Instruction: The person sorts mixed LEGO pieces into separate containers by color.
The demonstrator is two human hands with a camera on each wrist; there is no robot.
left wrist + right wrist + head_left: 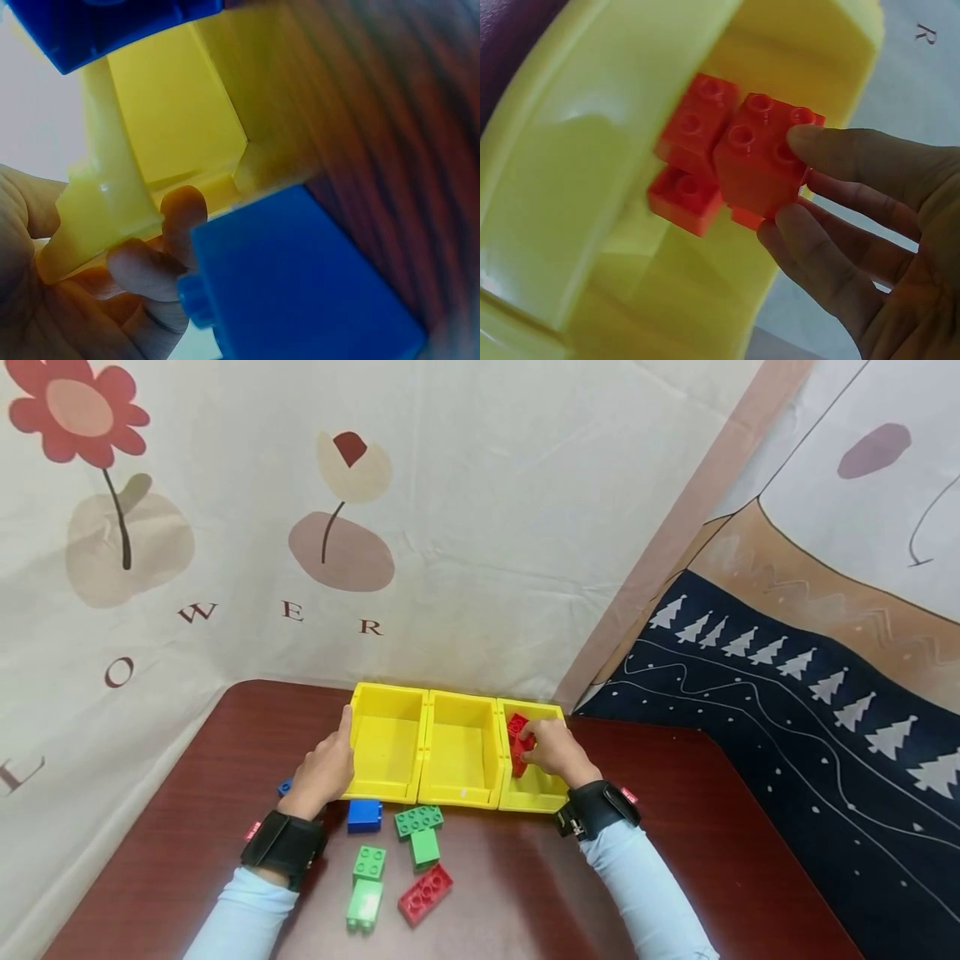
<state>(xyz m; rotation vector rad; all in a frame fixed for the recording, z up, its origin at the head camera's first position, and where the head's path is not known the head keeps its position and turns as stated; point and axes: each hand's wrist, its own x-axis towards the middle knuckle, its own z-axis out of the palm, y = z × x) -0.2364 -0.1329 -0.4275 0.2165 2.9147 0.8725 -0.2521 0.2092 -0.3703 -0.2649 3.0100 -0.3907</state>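
Three yellow bins [456, 745] stand joined in a row at the back of the table. My right hand [557, 750] is inside the rightmost one, and in the right wrist view it pinches a red building brick [754, 176] between thumb and fingers. Beside and partly under that brick lie other red bricks [697, 120]; the pinched one partly hides them. On the far left, my left hand [322, 774] grips the outer wall of the left bin, its fingers [142, 270] curled round the yellow edge in the left wrist view.
Near my left hand are a blue brick [364, 817] and a second blue brick [284, 787], mostly covered by it. Several green bricks [424, 848] and a red brick [425, 895] lie in front of the bins. A printed cloth [480, 527] hangs behind the table [750, 860].
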